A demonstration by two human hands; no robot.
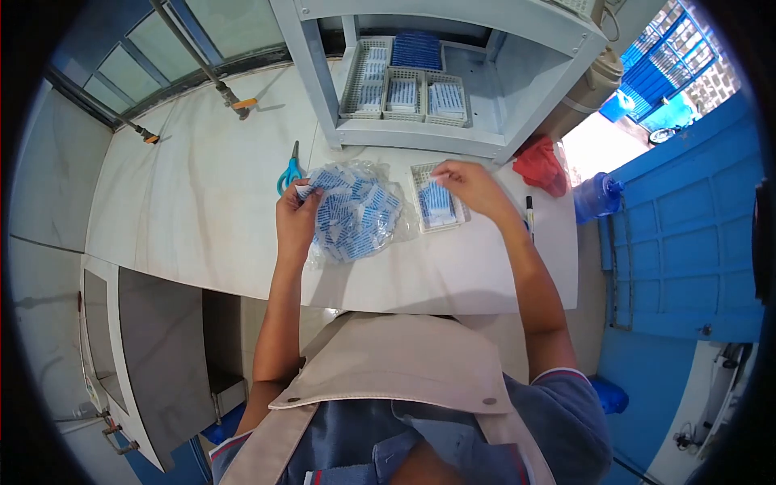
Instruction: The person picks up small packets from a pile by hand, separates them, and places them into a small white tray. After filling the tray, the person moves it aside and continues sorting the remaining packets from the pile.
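Observation:
A clear plastic bag full of small white packets with blue print lies on the white table. My left hand is at its upper left edge, thumb and fingers pinched on a blue-and-white packet. A small white basket to the right of the bag holds similar packets. Over the basket's upper right part is my right hand, its fingertips pressed together near a small whitish piece that is too small to make out.
Turquoise scissors lie behind my left hand. A marker and a red cloth are at the right. Behind stands a grey shelf with baskets of packets. Two taps are at the back left.

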